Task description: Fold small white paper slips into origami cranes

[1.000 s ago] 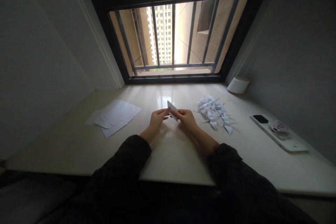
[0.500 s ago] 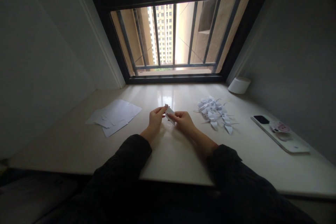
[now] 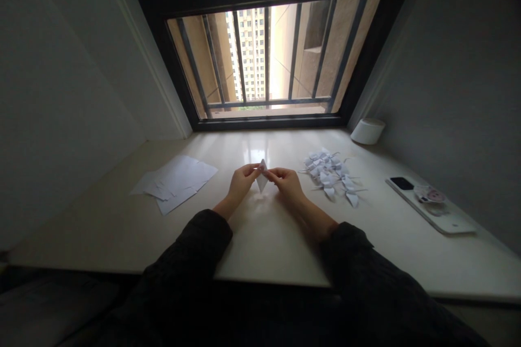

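A small folded piece of white paper (image 3: 261, 178) is held just above the pale windowsill counter (image 3: 264, 238), in the middle of the view. My left hand (image 3: 241, 183) pinches its left side with fingers closed. My right hand (image 3: 288, 182) pinches its right side the same way. The paper hangs with a point down between the two hands. Both forearms are in dark sleeves and reach in from the bottom edge.
A heap of several small folded white paper figures (image 3: 330, 173) lies right of my hands. Flat white sheets (image 3: 176, 180) lie to the left. A phone on a white tablet (image 3: 429, 206) sits far right, a white round object (image 3: 368, 131) by the barred window (image 3: 271, 59).
The folded paper has been turned and refolded between the fingers: from a tilted flat strip to a narrower shape pointing down. Both hands stayed in about the same spot.
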Demonstrator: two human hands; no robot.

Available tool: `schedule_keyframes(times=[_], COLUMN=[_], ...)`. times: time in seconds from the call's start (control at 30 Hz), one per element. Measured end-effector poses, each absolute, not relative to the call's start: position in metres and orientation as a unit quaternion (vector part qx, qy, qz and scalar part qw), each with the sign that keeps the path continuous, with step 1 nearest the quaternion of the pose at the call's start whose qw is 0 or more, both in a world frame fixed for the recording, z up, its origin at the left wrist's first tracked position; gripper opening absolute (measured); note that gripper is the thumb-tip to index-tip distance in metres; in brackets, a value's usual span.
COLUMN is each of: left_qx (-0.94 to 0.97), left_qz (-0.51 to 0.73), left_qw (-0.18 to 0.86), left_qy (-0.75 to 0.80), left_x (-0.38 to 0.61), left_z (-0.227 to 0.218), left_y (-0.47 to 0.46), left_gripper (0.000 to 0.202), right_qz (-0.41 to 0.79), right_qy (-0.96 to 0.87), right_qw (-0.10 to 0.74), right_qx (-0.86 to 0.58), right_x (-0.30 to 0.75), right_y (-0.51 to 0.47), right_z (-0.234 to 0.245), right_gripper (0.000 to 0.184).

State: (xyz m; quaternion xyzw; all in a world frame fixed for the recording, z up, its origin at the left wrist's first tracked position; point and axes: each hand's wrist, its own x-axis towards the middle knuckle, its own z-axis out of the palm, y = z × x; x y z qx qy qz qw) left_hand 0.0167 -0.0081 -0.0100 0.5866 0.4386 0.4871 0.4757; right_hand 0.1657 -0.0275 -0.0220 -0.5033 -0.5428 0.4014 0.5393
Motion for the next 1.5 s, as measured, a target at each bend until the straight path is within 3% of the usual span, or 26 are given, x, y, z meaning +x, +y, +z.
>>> schedule_keyframes(times=[0.13,0.33,0.6,0.87,1.1,1.5], left_qx=[0.610,0.599,0.667,0.742,0.726,0.716], left_qz=[0.436,0.455,0.407,0.364,0.361,0.365], left_qw=[0.482,0.470,0.375,0.290,0.380,0.345], left_qy=[0.454,0.461,0.499,0.482,0.446,0.485], left_x=[0.017,0.015,0.002,0.002,0.008,0.010], left_z=[-0.012,-0.018,-0.011,-0.006,-0.012,-0.013], left_y=[-0.008,-0.004,0.001,-0.002,-0.003,-0.004], left_gripper=[0.039,0.038,0.030,0.034,0.041,0.037], right_qz=[0.408,0.404,0.392,0.416,0.437,0.406], right_qy=[-0.499,-0.506,-0.606,-0.575,-0.488,-0.439], right_qw=[0.577,0.589,0.522,0.541,0.589,0.622], right_qx=[-0.501,-0.483,-0.455,-0.450,-0.474,-0.506], right_x=[0.167,0.168,0.170,0.173,0.178,0.183], right_y=[-0.023,-0.020,-0.024,-0.020,-0.015,-0.018], right_z=[-0.025,-0.028,-0.022,-0.025,-0.029,-0.019], right_gripper=[0.044,0.050,0.024,0.036,0.038,0.035])
